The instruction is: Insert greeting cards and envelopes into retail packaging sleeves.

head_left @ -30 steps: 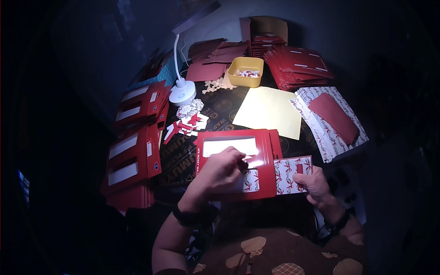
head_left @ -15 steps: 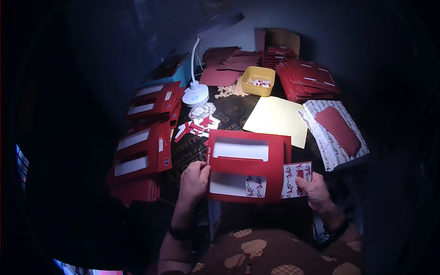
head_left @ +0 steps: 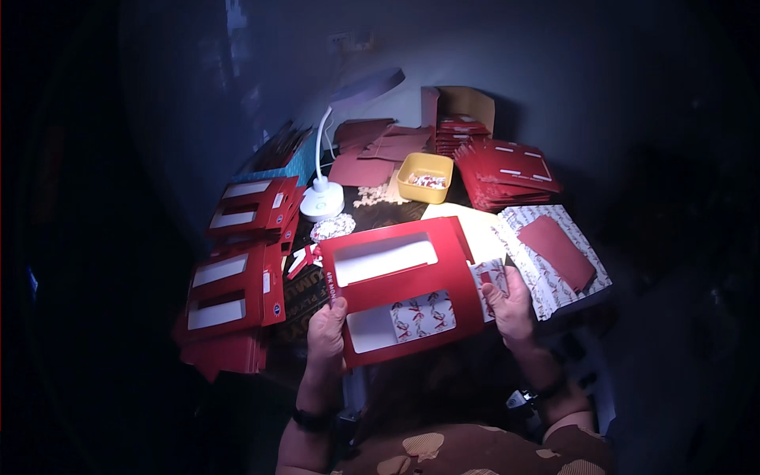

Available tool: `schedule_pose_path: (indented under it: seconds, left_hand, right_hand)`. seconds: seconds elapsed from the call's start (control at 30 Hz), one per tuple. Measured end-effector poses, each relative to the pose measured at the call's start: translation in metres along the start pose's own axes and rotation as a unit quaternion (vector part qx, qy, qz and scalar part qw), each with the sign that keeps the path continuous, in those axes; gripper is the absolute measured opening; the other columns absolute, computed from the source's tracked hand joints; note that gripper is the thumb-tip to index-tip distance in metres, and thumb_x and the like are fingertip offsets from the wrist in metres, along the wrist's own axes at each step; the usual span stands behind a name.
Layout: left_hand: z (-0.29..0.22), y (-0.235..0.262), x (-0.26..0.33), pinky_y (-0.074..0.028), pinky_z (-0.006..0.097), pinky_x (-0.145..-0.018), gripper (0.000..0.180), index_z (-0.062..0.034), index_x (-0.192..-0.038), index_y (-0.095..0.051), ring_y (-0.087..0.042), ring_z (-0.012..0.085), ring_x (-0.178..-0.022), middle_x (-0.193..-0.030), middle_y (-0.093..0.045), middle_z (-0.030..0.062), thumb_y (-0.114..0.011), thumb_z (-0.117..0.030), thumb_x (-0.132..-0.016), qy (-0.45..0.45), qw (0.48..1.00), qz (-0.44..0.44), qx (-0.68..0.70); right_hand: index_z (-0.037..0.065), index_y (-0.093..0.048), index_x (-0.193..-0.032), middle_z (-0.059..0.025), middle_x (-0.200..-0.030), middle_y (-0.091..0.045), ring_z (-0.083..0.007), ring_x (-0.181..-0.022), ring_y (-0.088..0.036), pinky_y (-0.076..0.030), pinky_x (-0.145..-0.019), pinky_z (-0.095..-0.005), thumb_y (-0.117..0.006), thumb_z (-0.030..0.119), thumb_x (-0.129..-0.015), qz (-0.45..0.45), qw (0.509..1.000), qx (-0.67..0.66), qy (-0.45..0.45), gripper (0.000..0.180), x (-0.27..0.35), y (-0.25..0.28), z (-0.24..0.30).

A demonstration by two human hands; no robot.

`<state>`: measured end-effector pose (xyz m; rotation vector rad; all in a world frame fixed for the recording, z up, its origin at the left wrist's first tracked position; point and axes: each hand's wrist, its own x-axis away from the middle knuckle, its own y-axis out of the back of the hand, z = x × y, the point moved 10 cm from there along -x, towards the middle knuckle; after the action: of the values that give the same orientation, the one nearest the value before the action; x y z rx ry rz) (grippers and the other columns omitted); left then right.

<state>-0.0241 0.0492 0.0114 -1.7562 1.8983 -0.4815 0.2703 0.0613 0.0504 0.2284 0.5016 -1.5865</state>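
Apparently, right hand (head_left: 514, 310) at card's (head_left: 492, 274) edge.

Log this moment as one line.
left hand: holds red windowed folder, left edge | right hand: holds patterned card, folder's right side | lower window: similar pattern visible

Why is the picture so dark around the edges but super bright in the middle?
Head view: the white lamp probably makes that bright patch, while the sides fade nearly to black; head view: the pale yellow sheet looks almost washed out; head view: the red windowed folder is well lit, its printed edge partly readable.
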Motion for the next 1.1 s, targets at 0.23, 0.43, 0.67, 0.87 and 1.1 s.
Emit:
schedule_pose_path:
  seconds: [0.23,0.43,0.67,0.87,1.1]
  left_hand:
    - [-0.009,-0.008,0.001,-0.055,0.037,-0.090,0.038,0.0055,-0.128,-0.049,-0.065,0.0230,-0.106,-0.120,-0.063,0.0164,-0.047,-0.024,-0.103,-0.063,0.996,0.008,0.067]
    - [-0.014,-0.014,-0.004,-0.054,0.038,-0.092,0.039,0.0064,-0.128,-0.048,-0.065,0.0249,-0.106,-0.121,-0.062,0.0171,-0.048,-0.024,-0.103,-0.094,0.992,0.016,0.077]
    - [-0.025,-0.019,-0.012,-0.053,0.037,-0.090,0.041,0.0062,-0.129,-0.046,-0.065,0.0242,-0.103,-0.120,-0.062,0.0168,-0.049,-0.024,-0.103,-0.126,0.991,-0.024,0.024]
    - [-0.016,-0.015,-0.033,-0.052,0.037,-0.093,0.039,0.0061,-0.130,-0.046,-0.063,0.0245,-0.107,-0.122,-0.061,0.0167,-0.047,-0.022,-0.103,-0.127,0.991,-0.029,0.029]
    - [-0.013,-0.010,-0.051,-0.050,0.038,-0.096,0.039,0.0057,-0.132,-0.044,-0.061,0.0246,-0.110,-0.124,-0.059,0.0166,-0.046,-0.020,-0.103,-0.122,0.991,-0.039,0.031]
  right_hand:
    - [-0.002,-0.053,-0.119,-0.0070,-0.099,-0.066,-0.0106,-0.089,-0.060,-0.051,-0.079,-0.0283,-0.060,0.014,-0.097,0.010,0.983,0.181,0.015,0.028,-0.019,-0.022,0.020]
    - [-0.004,-0.053,-0.122,-0.0113,-0.102,-0.067,-0.0159,-0.093,-0.064,-0.051,-0.083,-0.0310,-0.058,0.011,-0.098,-0.001,0.991,0.133,0.029,0.029,-0.034,-0.020,-0.007]
    - [-0.004,-0.056,-0.118,-0.0089,-0.101,-0.066,-0.0126,-0.092,-0.059,-0.048,-0.084,-0.0286,-0.054,0.006,-0.098,-0.013,0.974,0.213,0.078,0.023,-0.050,-0.031,0.002]
    - [-0.004,-0.061,-0.113,-0.0136,-0.098,-0.069,-0.0149,-0.091,-0.064,-0.050,-0.082,-0.0304,-0.058,0.005,-0.094,0.038,0.980,0.197,0.019,0.021,-0.074,-0.027,-0.005]
    - [-0.004,-0.066,-0.101,-0.0128,-0.081,-0.070,-0.0113,-0.073,-0.062,-0.051,-0.067,-0.0304,-0.063,0.010,-0.093,0.044,0.981,0.186,-0.028,0.016,-0.097,-0.020,-0.049]
